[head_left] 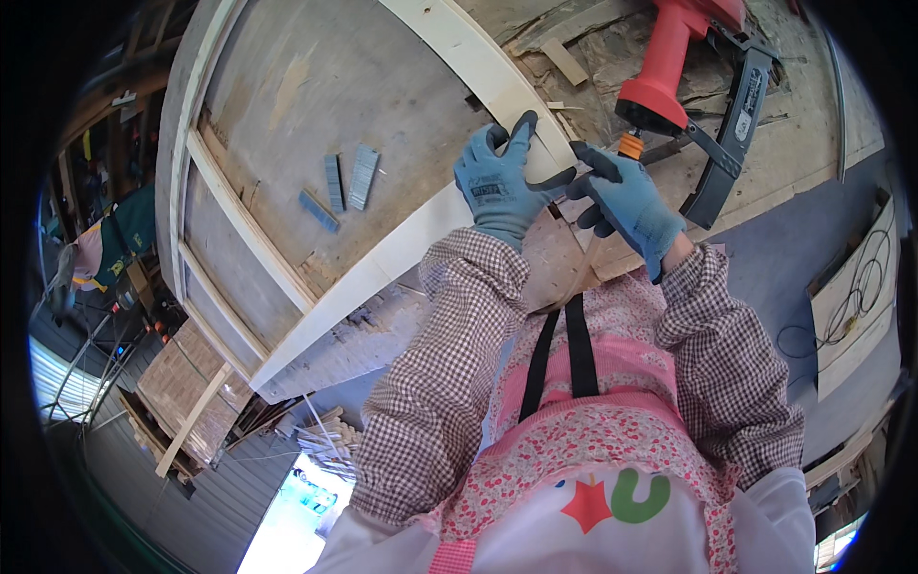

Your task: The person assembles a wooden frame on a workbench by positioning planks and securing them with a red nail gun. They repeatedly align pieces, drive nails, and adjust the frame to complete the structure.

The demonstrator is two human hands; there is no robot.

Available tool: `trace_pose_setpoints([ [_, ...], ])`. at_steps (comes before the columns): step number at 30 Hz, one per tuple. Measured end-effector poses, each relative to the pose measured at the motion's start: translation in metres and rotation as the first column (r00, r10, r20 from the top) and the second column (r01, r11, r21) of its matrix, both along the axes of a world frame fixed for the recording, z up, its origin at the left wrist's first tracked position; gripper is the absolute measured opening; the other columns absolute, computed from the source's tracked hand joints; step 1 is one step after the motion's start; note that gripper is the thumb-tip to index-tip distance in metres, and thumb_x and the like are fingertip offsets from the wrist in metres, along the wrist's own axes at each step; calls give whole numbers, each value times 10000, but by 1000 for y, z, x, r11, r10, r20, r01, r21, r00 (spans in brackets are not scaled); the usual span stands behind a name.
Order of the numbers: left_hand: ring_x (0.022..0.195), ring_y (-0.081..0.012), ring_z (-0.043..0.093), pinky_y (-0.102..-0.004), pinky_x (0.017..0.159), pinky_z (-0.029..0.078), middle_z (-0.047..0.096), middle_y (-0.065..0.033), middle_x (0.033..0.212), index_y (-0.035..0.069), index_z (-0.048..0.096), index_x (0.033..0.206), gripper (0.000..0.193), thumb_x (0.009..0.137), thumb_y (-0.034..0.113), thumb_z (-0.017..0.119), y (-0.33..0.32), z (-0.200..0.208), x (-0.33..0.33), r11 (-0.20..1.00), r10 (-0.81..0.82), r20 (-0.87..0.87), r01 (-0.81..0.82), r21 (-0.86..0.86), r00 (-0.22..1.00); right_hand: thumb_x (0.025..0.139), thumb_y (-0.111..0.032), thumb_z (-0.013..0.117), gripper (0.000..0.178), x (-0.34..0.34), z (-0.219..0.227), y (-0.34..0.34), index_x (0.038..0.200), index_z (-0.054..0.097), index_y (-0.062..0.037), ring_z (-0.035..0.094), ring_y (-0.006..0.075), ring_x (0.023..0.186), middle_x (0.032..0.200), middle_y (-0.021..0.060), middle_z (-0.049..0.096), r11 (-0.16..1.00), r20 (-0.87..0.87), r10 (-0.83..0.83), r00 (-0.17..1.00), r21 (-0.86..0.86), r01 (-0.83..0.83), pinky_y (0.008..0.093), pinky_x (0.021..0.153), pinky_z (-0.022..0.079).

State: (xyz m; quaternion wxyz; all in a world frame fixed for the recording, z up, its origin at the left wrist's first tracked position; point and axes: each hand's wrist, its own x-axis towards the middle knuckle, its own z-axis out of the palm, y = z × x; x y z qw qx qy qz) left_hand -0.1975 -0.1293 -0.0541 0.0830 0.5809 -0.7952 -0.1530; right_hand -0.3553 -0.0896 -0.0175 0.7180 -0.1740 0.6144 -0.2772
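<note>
My left hand (pixel 495 187), in a blue work glove with dark fingertips, lies at the corner of a pale wooden frame (pixel 382 251), thumb and forefinger spread apart. My right hand (pixel 633 203), gloved the same way, is just right of that corner. Its forefinger reaches toward the frame edge and the other fingers are loosely bent, with nothing seen in them. Just beyond it, a red and black staple gun (pixel 660 72) lies on the bench, its orange hose coupling (pixel 630 145) close to my right hand's back. Part of the hose is hidden behind that hand.
Three strips of blue-grey staples (pixel 363 177) lie on the board inside the frame. Wood offcuts (pixel 564 61) are scattered on the worn bench (pixel 775 158). A coiled cable (pixel 856 301) rests on a panel at right. Stacked wooden boards (pixel 196 392) stand at lower left.
</note>
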Motion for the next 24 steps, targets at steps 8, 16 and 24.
trace_pose_setpoints([
  [8, 862, -213, 478, -354, 772, 400, 465, -58, 942, 226, 551, 1158, 785, 447, 458, 787, 0, 0, 0, 998, -3, -21, 1, -70, 1000, 831, -218, 483, 358, 13, -15, 6, 1177, 532, -141, 606, 150, 559, 739, 82, 632, 980, -463, 79, 883, -128, -155, 267, 582, 488],
  [16, 921, -227, 441, -380, 805, 352, 440, -63, 997, 229, 473, 1236, 878, 451, 476, 781, 0, -1, 2, 1000, 16, -25, -16, -17, 1000, 820, -306, 546, 326, 25, -18, -12, 1124, 578, -192, 611, 124, 583, 701, 27, 645, 989, -544, 141, 827, 34, -146, 252, 579, 478],
  [24, 910, -250, 459, -390, 796, 370, 449, -93, 995, 231, 468, 1241, 879, 455, 454, 791, 1, 0, 1, 1000, 8, 0, -8, -25, 1000, 805, -332, 551, 287, 17, -12, -26, 1039, 627, -185, 617, 139, 594, 713, 25, 647, 966, -463, 258, 848, 157, -208, 268, 631, 483],
])
